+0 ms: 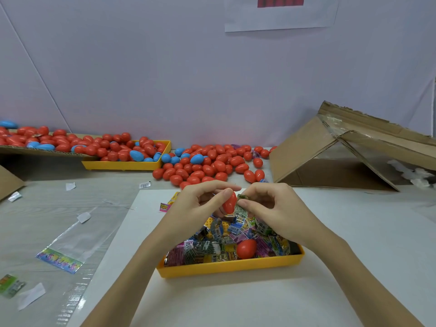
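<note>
With left hand (200, 206), pinched a glossy red egg shell (230, 203) at frame centre, above near yellow tray (231, 266). With right hand (271, 206), gripped a crumpled green printed packet (242, 197) touching that shell. Counted two trays, far yellow tray (122, 165) at middle left; one whole red egg (246, 248) in the near one; heaped eggs (207, 166) behind beyond counting.

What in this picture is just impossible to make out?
Head view only:
- Whether the red egg is whole: the left hand covers part.
- The packet pinched by the right hand: mostly behind its fingers.
- Print on the wrappers in the yellow tray: too small, blurred.
- The wall sheet: cut off by the top edge.
- The white stuff in the cardboard box: cut by right edge.
</note>
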`<state>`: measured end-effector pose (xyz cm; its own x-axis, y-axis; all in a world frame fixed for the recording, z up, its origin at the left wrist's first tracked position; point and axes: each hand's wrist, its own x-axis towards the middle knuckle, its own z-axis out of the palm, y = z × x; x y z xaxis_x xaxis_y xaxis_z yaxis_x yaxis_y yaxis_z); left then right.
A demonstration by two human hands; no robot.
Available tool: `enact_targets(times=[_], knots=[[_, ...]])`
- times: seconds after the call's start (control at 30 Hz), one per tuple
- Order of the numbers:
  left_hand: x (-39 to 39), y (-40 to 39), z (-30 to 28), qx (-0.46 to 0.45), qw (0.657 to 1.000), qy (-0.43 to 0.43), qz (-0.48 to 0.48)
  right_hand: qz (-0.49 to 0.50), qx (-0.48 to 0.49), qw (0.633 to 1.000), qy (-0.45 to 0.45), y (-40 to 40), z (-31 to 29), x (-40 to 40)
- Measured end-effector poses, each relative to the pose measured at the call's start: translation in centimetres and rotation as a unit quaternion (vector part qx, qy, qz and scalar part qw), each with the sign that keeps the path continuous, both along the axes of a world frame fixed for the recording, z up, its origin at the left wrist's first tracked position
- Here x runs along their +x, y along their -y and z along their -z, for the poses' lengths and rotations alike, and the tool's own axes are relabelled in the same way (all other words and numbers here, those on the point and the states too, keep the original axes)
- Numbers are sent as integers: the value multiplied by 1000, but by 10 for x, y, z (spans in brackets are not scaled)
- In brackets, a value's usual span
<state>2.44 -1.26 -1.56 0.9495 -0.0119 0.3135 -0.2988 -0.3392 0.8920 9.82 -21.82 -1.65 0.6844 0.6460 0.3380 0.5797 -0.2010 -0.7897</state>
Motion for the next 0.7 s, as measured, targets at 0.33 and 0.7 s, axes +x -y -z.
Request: enact_targets(times=[0.33,0.7], knots=[[1,-1,1,21,1000,-12,11,-19,-9,1000,-17,2,-2,0],[-2,0,-1,37,999,-5,35,-29,-32,999,-34,5,-2,2]])
